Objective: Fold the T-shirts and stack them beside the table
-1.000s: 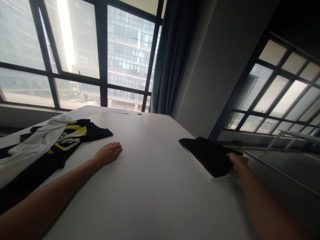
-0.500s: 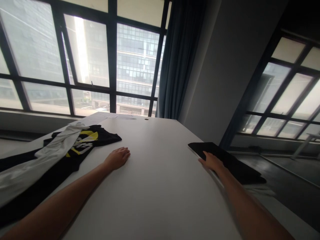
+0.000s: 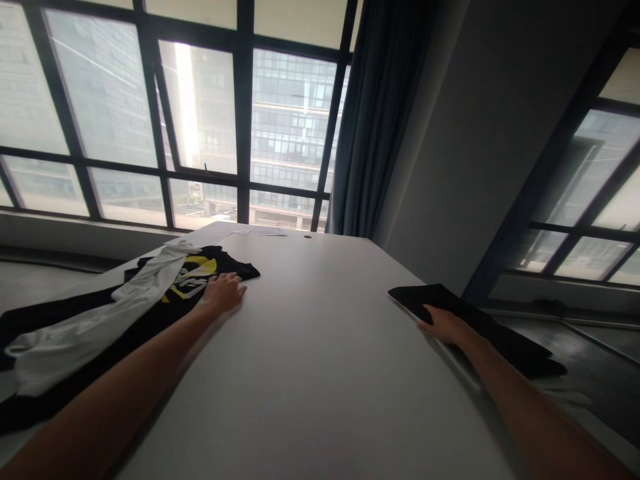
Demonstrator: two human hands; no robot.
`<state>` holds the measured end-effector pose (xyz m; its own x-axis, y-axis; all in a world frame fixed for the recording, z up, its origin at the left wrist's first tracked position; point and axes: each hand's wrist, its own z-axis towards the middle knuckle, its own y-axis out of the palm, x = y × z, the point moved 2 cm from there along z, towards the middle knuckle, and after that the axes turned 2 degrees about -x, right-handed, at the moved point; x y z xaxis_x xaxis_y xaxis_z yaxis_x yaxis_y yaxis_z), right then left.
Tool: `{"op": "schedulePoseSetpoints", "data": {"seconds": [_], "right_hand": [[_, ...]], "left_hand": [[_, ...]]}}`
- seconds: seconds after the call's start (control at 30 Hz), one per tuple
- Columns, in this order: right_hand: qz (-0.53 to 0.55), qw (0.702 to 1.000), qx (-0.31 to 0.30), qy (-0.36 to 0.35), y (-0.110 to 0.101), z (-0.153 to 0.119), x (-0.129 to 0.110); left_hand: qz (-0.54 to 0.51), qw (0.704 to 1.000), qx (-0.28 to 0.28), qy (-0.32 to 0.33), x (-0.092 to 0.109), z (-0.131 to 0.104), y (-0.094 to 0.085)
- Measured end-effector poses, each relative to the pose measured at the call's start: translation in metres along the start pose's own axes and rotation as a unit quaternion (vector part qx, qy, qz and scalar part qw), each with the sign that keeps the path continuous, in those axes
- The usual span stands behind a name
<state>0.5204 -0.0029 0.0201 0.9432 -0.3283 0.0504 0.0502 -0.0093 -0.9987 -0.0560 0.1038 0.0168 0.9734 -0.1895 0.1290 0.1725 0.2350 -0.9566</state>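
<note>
My left hand (image 3: 223, 292) is at the right edge of a black shirt (image 3: 241, 267) with a yellow and white print, its fingers spread over the cloth and nothing gripped. Across the shirt lies a crumpled light grey garment (image 3: 95, 327). On the table's right edge my right hand (image 3: 443, 325) rests at a folded black cloth (image 3: 480, 319), thumb and fingers apart; some of its fingers are hidden on the far side. Both garments on the left lie flat and loose on the white table (image 3: 310, 347).
Papers (image 3: 270, 232) lie at the table's far end near a small round hole (image 3: 307, 237). Beyond stand large windows, a blue curtain (image 3: 357, 133) and a grey pillar (image 3: 465, 133). A pale cloth (image 3: 565, 392) shows below the right forearm.
My left hand has moved left from the bare tabletop onto the shirt's edge. The view has turned slightly left. My right hand stays at the black cloth.
</note>
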Motion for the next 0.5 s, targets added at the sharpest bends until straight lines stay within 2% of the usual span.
{"op": "schedulePoseSetpoints", "data": {"seconds": [0.1, 0.17, 0.23, 0.3, 0.37, 0.43, 0.5], "right_hand": [[-0.025, 0.999, 0.045, 0.008, -0.011, -0.004, -0.039], [-0.02, 0.998, 0.049, -0.042, -0.017, -0.007, -0.075], [-0.002, 0.995, 0.027, -0.091, -0.022, -0.012, -0.11], [0.016, 0.992, 0.014, -0.128, -0.026, -0.019, -0.14], [0.031, 0.988, 0.015, -0.151, -0.03, -0.026, -0.163], [0.046, 0.984, 0.019, -0.171, -0.034, -0.033, -0.181], [0.061, 0.978, 0.02, -0.2, -0.036, -0.04, -0.197]], "left_hand": [[0.028, 0.995, 0.002, -0.096, -0.044, -0.004, -0.016], [0.041, 0.989, 0.0, -0.145, -0.066, -0.012, -0.024], [0.044, 0.984, -0.001, -0.171, -0.077, -0.02, -0.031], [0.037, 0.983, 0.001, -0.179, -0.078, -0.023, -0.038], [0.023, 0.984, 0.008, -0.174, -0.07, -0.023, -0.044], [0.006, 0.988, 0.015, -0.151, -0.054, -0.021, -0.047], [-0.016, 0.995, 0.015, -0.097, -0.03, -0.023, -0.045]]}}
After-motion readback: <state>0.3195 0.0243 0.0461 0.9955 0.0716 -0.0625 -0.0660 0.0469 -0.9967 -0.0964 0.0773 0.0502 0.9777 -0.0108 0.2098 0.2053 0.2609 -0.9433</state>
